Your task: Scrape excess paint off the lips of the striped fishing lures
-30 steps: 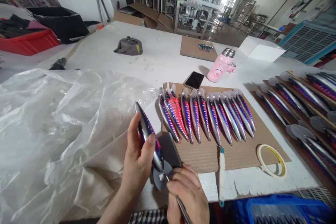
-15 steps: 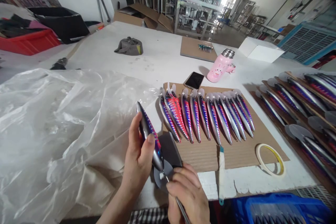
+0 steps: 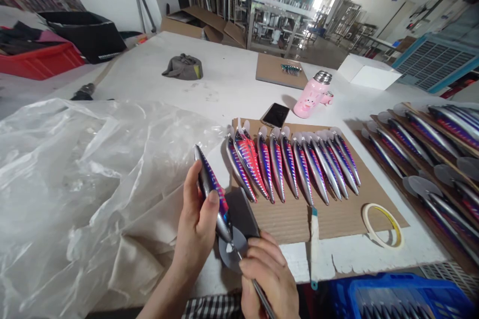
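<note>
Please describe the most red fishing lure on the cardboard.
On the white table, find the brown cardboard sheet with a row of fishing lures. Second from the left lies the lure with a bright red-orange side; its neighbours look mostly blue and silver.

Crumpled clear plastic sheeting (image 3: 75, 184) across the left of the frame, a pink rabbit-print flask (image 3: 307, 104) near a smartphone (image 3: 275, 115) above centre, a red crate (image 3: 41, 63) at upper left.

A silver fishing lure (image 3: 210, 187) striped blue and pink slants with its pointed end far, its round translucent lip (image 3: 232, 251) near; a slim metal tool (image 3: 262, 296) seems to touch that lip, though fingers partly hide the spot.
</note>
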Tool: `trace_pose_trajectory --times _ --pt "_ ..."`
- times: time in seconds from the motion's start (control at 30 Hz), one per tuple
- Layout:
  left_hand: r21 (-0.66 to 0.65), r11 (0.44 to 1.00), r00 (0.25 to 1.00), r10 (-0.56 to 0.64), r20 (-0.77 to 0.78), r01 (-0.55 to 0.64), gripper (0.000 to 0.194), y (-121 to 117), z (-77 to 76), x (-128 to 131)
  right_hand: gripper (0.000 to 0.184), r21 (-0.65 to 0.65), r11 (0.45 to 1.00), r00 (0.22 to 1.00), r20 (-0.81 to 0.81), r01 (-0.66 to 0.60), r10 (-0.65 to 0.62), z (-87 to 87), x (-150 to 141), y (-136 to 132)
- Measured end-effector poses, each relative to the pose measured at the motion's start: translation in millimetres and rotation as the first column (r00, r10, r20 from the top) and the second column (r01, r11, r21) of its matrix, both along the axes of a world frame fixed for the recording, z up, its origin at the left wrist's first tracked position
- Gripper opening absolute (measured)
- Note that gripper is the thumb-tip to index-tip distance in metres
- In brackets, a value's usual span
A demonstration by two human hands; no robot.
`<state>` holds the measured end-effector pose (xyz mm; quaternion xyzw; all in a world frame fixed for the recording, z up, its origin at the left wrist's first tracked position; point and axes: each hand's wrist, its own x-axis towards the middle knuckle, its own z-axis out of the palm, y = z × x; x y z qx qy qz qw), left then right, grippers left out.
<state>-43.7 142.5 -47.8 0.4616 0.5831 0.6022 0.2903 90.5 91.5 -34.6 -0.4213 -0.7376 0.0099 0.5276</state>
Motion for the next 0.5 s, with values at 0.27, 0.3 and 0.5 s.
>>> trace_pose_trajectory --times 0.27,0.3,0.5 --pt "-0.03 1.0 0.998 -0.006 0.062 0.008 0.056 0.0 -0.8 -1.3 0.027 -0.001 1.0 0.999 -0.034 0.01 -0.01 -1.5 -1.8 -0.2" --pt "-0.029 1.0 0.998 -0.004 0.063 0.006 0.056 0.1 -0.7 -1.3 0.027 0.004 1.0 1.0 -0.027 0.009 -0.009 -2.2 -1.9 -0.3" --pt "-0.002 1.0 1.0 -0.002 0.022 0.002 0.056 0.6 -0.2 -0.6 0.032 -0.067 0.998 1.0 0.008 0.008 -0.008 -8.9 -3.1 -3.9"
